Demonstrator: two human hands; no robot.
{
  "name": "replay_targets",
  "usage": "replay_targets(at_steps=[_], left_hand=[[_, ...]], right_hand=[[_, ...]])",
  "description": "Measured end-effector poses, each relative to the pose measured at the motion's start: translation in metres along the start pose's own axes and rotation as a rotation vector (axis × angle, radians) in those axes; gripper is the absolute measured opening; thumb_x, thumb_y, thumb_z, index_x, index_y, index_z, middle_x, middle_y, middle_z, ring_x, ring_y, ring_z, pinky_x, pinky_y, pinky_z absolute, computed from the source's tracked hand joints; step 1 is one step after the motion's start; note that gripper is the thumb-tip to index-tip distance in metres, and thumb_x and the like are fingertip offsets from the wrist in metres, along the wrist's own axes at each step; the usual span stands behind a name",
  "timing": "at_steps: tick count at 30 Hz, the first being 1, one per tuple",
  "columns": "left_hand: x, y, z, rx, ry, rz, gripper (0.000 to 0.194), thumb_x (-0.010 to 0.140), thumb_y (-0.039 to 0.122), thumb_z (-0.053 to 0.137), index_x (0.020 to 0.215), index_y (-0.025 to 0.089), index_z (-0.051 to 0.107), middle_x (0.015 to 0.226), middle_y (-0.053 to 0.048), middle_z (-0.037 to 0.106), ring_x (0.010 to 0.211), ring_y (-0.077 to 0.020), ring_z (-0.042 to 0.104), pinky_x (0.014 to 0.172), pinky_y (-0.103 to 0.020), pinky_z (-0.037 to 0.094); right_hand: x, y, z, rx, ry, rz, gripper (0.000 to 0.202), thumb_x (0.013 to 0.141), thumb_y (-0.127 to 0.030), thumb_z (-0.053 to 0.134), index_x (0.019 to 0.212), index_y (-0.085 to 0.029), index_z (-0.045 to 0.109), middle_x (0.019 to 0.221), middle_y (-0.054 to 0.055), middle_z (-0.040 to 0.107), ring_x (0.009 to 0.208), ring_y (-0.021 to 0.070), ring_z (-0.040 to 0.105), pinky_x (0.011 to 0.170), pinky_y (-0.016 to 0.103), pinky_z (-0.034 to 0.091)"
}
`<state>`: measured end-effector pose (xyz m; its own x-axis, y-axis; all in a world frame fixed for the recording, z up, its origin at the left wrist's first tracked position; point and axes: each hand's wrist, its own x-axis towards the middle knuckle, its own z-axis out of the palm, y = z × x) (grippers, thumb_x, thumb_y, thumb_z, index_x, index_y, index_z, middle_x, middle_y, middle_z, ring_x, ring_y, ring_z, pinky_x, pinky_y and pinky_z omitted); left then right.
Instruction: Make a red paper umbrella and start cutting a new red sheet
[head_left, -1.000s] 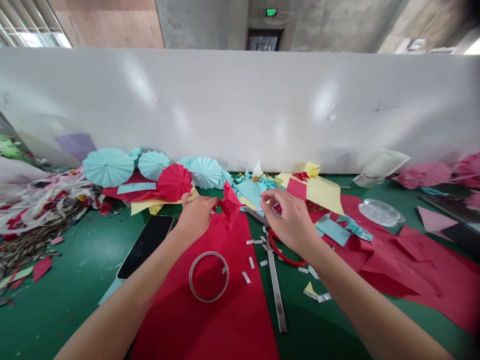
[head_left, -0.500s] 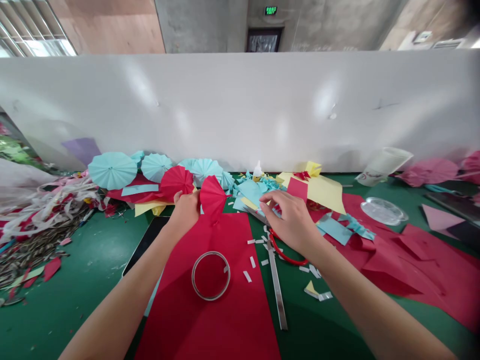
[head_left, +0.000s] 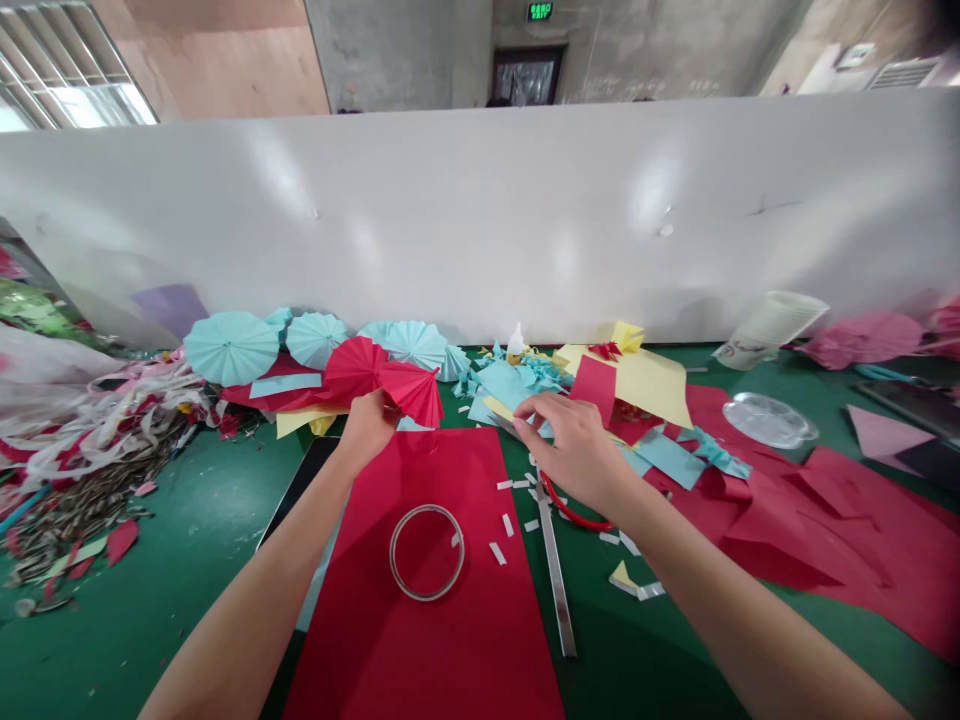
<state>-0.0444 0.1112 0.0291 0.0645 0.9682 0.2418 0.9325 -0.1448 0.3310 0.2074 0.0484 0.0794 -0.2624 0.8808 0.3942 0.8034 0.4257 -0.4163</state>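
My left hand [head_left: 369, 428] pinches the edge of a red pleated paper fan [head_left: 415, 393], beside another red pleated rosette [head_left: 355, 368]. Over the light blue scraps, my right hand [head_left: 568, 440] is bent with thumb and fingers near each other; whether anything small is between them is hidden. Below it lie red-handled scissors [head_left: 574, 514] and a long metal strip [head_left: 556, 580]. A large red sheet [head_left: 450, 655] lies between my forearms, with a roll of clear tape [head_left: 427, 552] on it. Small white paper bits [head_left: 497, 553] are scattered at its right edge.
Light blue rosettes [head_left: 231, 348] line the white partition [head_left: 480, 220]. A glue bottle [head_left: 515, 341], paper cup [head_left: 772, 328] and clear plastic lid [head_left: 769, 419] stand or lie behind. Ribbons and wires [head_left: 97, 450] heap at left; crumpled red paper [head_left: 840, 520] spreads at right.
The red fan in my left hand has tilted down and to the right, its pleats now spread sideways. My right hand has shifted slightly left and lower.
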Motion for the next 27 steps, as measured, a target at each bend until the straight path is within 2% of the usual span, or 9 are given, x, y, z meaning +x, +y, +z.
replay_targets(at_steps=[5, 9, 14, 17, 21, 27], left_hand=[[0.003, -0.001, -0.003, 0.055, -0.056, -0.029, 0.022, 0.074, 0.012, 0.044, 0.087, 0.013, 0.062, 0.085, -0.011, 0.068, 0.084, -0.0243, 0.063, 0.068, -0.027, 0.043], [0.003, 0.002, -0.007, 0.098, -0.118, -0.005, 0.025, 0.074, 0.009, 0.042, 0.088, 0.013, 0.061, 0.087, -0.013, 0.068, 0.086, -0.0248, 0.063, 0.071, -0.029, 0.042], [-0.005, 0.016, -0.022, 0.118, -0.236, 0.118, 0.026, 0.070, 0.006, 0.043, 0.087, 0.014, 0.062, 0.082, -0.012, 0.067, 0.086, -0.0249, 0.061, 0.078, -0.033, 0.038], [-0.013, 0.026, -0.033, 0.083, -0.316, 0.214, 0.022, 0.071, 0.007, 0.044, 0.079, 0.016, 0.062, 0.078, -0.010, 0.067, 0.083, -0.0229, 0.061, 0.078, -0.031, 0.038], [-0.023, 0.035, -0.045, 0.038, -0.369, 0.276, 0.023, 0.072, 0.008, 0.043, 0.081, 0.017, 0.063, 0.079, -0.010, 0.066, 0.085, -0.0219, 0.061, 0.079, -0.030, 0.037], [-0.028, 0.036, -0.053, -0.004, -0.363, 0.308, 0.025, 0.074, 0.008, 0.042, 0.084, 0.018, 0.062, 0.084, -0.011, 0.066, 0.087, -0.0234, 0.060, 0.081, -0.032, 0.038]], right_hand=[[0.001, -0.001, 0.000, 0.021, -0.059, -0.011, 0.014, 0.082, -0.022, 0.042, 0.078, -0.018, 0.054, 0.078, 0.003, 0.063, 0.070, 0.0149, 0.056, 0.067, 0.030, 0.038], [0.000, -0.003, 0.002, -0.005, -0.125, -0.002, 0.015, 0.082, -0.022, 0.041, 0.077, -0.019, 0.054, 0.078, 0.003, 0.063, 0.070, 0.0152, 0.056, 0.073, 0.033, 0.038], [0.001, 0.000, 0.017, 0.006, -0.141, 0.042, 0.017, 0.082, -0.024, 0.043, 0.094, -0.019, 0.055, 0.087, 0.005, 0.065, 0.079, 0.0184, 0.059, 0.081, 0.039, 0.037], [0.000, 0.001, 0.028, 0.008, -0.141, 0.028, 0.021, 0.083, -0.026, 0.044, 0.101, -0.019, 0.053, 0.090, 0.006, 0.066, 0.083, 0.0200, 0.059, 0.083, 0.041, 0.036], [-0.003, -0.004, 0.037, 0.023, -0.134, -0.056, 0.015, 0.085, -0.024, 0.043, 0.091, -0.020, 0.056, 0.092, 0.005, 0.066, 0.090, 0.0198, 0.058, 0.089, 0.042, 0.032], [-0.005, -0.014, 0.041, 0.063, -0.074, -0.130, 0.014, 0.083, -0.016, 0.043, 0.077, -0.018, 0.056, 0.079, 0.004, 0.065, 0.079, 0.0172, 0.059, 0.086, 0.040, 0.035]])
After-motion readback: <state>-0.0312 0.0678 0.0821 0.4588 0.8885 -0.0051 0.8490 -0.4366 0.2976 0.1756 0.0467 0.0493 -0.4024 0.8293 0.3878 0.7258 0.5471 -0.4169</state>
